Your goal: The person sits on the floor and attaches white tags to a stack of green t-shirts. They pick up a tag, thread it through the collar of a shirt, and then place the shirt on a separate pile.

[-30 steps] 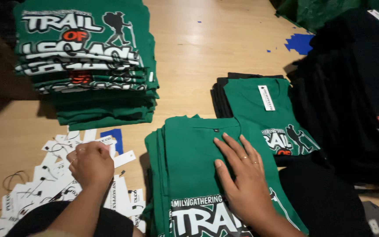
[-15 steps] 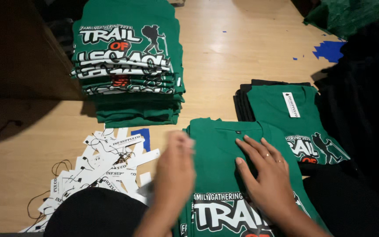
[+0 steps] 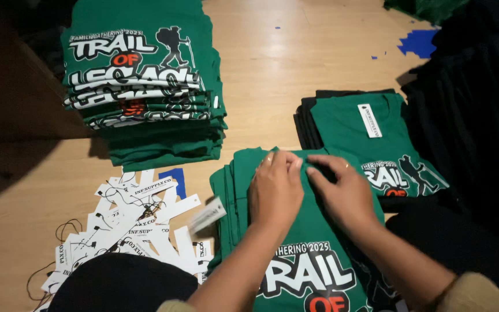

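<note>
Surface: pale wooden floor [image 3: 295, 75], light grain, boards running away from the viewer; lit brightest straight ahead of the hands, falling into deep shadow far out to the left hand's side; room dim overall, edges dark.

Left hand [image 3: 275, 190] lies palm down on the upper part of a folded green shirt [image 3: 301, 254]; fingers held close together, tips at the collar edge; whether they pinch anything cannot be told. Right hand [image 3: 345, 193] just beside it, also on the shirt, fingers curled toward the left hand's fingertips, nearly touching them; grip hidden, cannot tell. The shirt tops a low pile directly under both hands, white and orange print facing up nearer the viewer.

Just left of the left hand: a single white paper tag [image 3: 206, 215] tilted at the pile's edge; further left, a loose heap of white tags [image 3: 128, 231] with dark strings, spread on the floor; a small blue scrap [image 3: 175, 180] beside the heap.

Ahead and left of the hands: tall stack of folded green shirts [image 3: 145, 86], prints showing in layers.

Right of the right hand, near: another green shirt [image 3: 376, 138] with a white strip label, lying on black fabric; beyond it a dark mass of black cloth [image 3: 469, 127]; blue marks [image 3: 420, 41] on the floor far ahead on that side.
</note>
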